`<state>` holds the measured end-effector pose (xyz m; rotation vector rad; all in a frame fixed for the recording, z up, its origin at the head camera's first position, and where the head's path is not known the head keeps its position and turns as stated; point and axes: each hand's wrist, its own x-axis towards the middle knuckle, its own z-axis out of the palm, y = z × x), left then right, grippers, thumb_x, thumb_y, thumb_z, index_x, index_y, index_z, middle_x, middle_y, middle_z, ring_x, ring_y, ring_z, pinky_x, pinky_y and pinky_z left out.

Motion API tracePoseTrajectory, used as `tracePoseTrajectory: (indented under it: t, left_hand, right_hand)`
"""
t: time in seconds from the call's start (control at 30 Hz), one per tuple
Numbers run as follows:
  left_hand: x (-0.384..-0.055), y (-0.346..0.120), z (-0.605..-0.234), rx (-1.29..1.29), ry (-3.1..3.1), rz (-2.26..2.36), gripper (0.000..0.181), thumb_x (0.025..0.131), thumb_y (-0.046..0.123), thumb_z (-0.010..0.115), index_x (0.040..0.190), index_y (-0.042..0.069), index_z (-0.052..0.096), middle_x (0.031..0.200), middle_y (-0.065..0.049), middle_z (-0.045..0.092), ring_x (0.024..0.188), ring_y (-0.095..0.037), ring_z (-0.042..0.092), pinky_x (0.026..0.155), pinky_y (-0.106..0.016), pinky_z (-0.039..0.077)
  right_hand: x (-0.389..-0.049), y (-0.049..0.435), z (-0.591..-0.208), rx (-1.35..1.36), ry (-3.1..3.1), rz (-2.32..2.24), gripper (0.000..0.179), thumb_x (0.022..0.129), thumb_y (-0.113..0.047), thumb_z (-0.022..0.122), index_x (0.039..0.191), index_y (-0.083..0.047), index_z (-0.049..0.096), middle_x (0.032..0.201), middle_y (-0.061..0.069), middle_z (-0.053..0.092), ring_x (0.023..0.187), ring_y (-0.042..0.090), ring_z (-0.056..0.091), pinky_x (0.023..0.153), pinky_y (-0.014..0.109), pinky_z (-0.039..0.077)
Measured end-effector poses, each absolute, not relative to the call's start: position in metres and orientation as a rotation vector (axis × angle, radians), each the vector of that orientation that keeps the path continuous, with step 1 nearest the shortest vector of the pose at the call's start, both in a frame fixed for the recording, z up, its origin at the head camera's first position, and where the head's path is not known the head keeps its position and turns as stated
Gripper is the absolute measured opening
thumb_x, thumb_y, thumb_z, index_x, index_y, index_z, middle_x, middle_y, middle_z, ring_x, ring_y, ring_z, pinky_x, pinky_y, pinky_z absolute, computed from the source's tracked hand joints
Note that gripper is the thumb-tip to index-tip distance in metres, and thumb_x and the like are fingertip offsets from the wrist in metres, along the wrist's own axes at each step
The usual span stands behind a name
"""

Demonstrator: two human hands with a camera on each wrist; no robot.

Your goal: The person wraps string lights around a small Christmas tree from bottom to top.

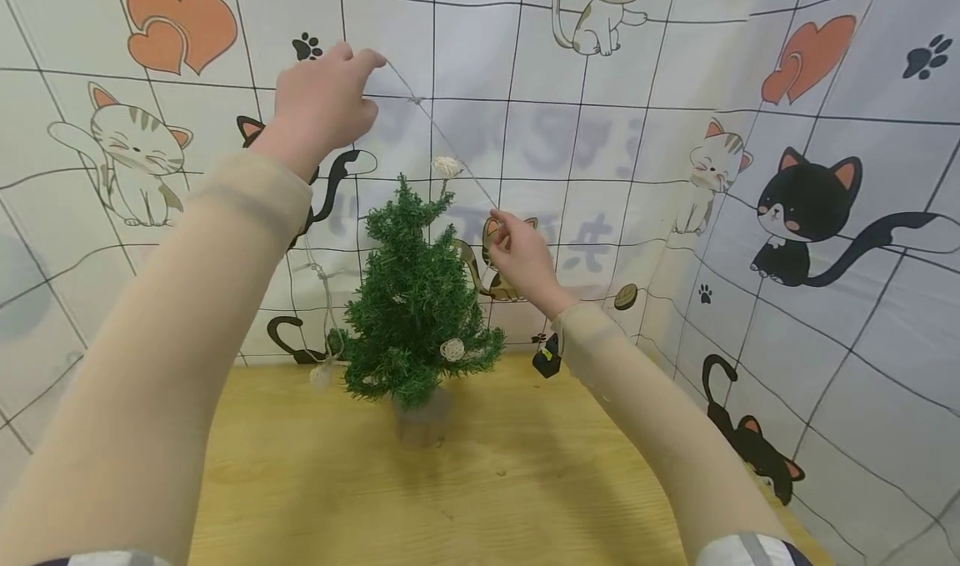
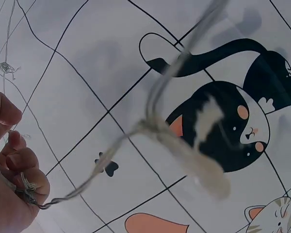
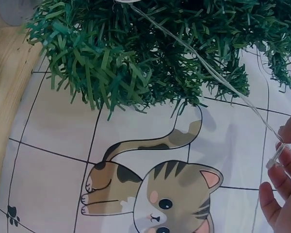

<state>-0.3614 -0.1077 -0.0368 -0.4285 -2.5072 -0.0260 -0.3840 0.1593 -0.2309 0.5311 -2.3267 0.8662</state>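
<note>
A thin string of lights (image 1: 453, 149) runs taut on a slant between my two hands, over the top of a small artificial Christmas tree (image 1: 416, 291). The left hand (image 1: 322, 99), raised above the tree's left side, grips twisted wire in curled fingers. Lower, right of the treetop, my right hand (image 1: 521, 257) pinches the wire beside a small clear bulb (image 3: 276, 156). One white woven ball (image 1: 453, 349) sits among the lower branches; another (image 1: 447, 167) shows at the treetop. Loose strands (image 1: 324, 295) dangle left of the tree. In the left wrist view a pale piece (image 2: 211, 177) hangs blurred.
The tree's pale base (image 1: 422, 420) stands on a wooden table (image 1: 495, 499). Behind it hangs a white grid-patterned cloth (image 1: 472, 49) printed with cats and hearts. A small black object (image 1: 547, 359) lies at the table's back edge, near the right forearm.
</note>
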Motion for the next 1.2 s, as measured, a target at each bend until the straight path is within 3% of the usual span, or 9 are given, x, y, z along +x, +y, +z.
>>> tracePoseTrajectory:
  t: [0.4,0.8,1.0,1.2]
  left_hand:
    - [-0.405,-0.134,-0.077,-0.359,-2.714,-0.185,0.066,0.092,0.017,0.038,0.156,0.014,0.021,0.150,-0.023,0.031,0.083,-0.039,0.046,0.067,-0.052,0.039]
    - [-0.426,-0.151,-0.120,-0.317,-2.809,-0.278,0.061,0.091,0.016,0.035,0.152,0.014,0.034,0.139,-0.020,0.050,0.078,-0.036,0.044,0.065,-0.047,0.033]
    - [-0.430,-0.165,-0.144,-0.269,-2.841,-0.278,0.054,0.092,0.019,0.036,0.145,0.008,0.044,0.137,-0.023,0.049,0.102,-0.049,0.051,0.071,-0.055,0.043]
    - [-0.429,-0.184,-0.163,-0.192,-2.880,-0.234,0.052,0.094,0.025,0.040,0.139,0.001,0.048,0.131,-0.027,0.052,0.101,-0.047,0.054,0.079,-0.060,0.044]
  right_hand:
    - [-0.403,0.149,-0.241,0.538,-2.389,0.980,0.056,0.094,-0.003,0.055,0.147,-0.005,0.039,0.091,0.005,0.054,0.066,0.020,0.050,0.057,0.033,0.038]
    - [-0.415,0.152,-0.261,0.577,-2.522,1.100,0.057,0.095,-0.004,0.053,0.149,-0.004,0.035,0.082,0.007,0.052,0.058,0.018,0.038,0.061,0.034,0.033]
    - [-0.421,0.151,-0.270,0.604,-2.538,1.269,0.057,0.095,-0.004,0.050,0.150,-0.007,0.035,0.086,0.019,0.061,0.045,0.012,0.033,0.058,0.032,0.033]
    - [-0.425,0.153,-0.279,0.580,-2.517,1.452,0.051,0.096,-0.004,0.050,0.146,-0.012,0.043,0.091,0.021,0.063,0.048,0.012,0.033,0.051,0.030,0.031]
